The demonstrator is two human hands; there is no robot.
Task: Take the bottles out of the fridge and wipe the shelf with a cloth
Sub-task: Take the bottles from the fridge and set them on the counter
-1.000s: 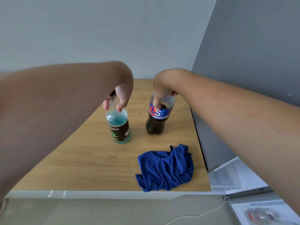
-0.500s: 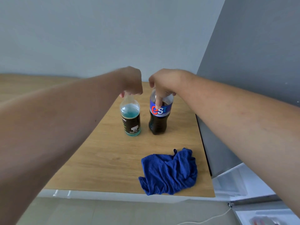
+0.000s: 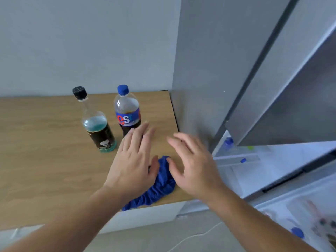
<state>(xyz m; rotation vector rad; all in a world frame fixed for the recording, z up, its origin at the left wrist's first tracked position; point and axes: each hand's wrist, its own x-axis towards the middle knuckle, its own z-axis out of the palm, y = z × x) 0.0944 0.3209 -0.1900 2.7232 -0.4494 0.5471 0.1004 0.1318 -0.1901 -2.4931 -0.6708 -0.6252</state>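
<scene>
My left hand [image 3: 133, 161] and right hand [image 3: 195, 165] both spread, empty, over blue cloth [image 3: 160, 186]; contact unclear. Two bottles [image 3: 99, 124] upright on counter [image 3: 45, 151].

Two bare forearms entering from near edge, one from lower left, one from lower right. No sleeve showing on either arm up to frame border; no watch, band or bracelet at either wrist. Bare left hand [image 3: 133, 166]: five fingers visible, no ring, no glove, nails short and unpainted as far as blur allows. Bare right hand [image 3: 193, 166]: thumb and fingers visible, likewise without ring or glove. Motion blur softening fingertips of both hands, more so on right. Fine hair faintly visible along right forearm. No marks, tattoos or plasters discernible on either arm. Upper arms and rest of clothing out of frame.
</scene>
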